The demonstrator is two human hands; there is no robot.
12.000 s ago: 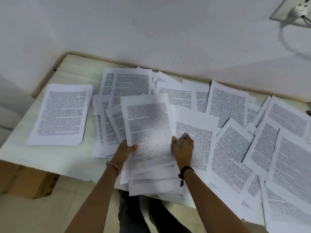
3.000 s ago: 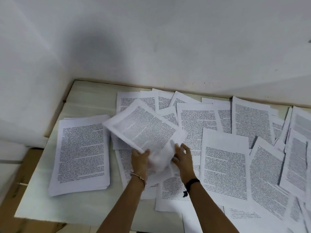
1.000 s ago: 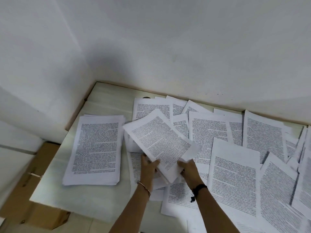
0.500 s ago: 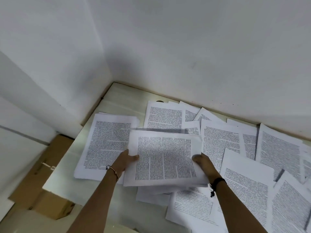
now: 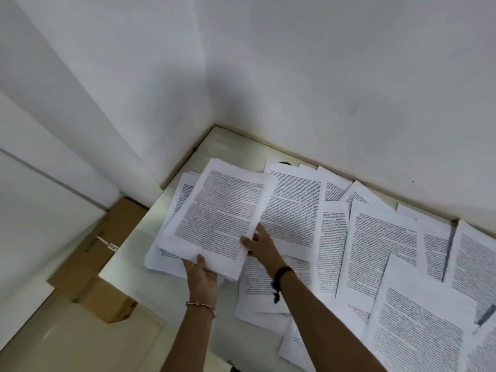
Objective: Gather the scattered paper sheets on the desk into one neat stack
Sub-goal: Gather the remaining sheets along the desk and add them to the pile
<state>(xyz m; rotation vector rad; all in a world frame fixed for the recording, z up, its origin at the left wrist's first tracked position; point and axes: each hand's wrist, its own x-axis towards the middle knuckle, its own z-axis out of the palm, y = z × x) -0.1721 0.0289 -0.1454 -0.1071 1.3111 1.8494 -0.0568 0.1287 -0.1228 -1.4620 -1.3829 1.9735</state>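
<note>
our bundle of sheets sits over the stack at the left end of the desk; our left hand grips its near edge, our right hand pinches its right corner. loose sheets spread rightward.

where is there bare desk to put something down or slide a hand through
Bare pale desk top shows at the near left corner, between the white printed paper stack and the desk edges, and at the far corner by the white wall. A narrow strip runs beside the left forearm. Right of the held bundle of printed sheets, overlapping loose printed sheets crowd everything.
</note>
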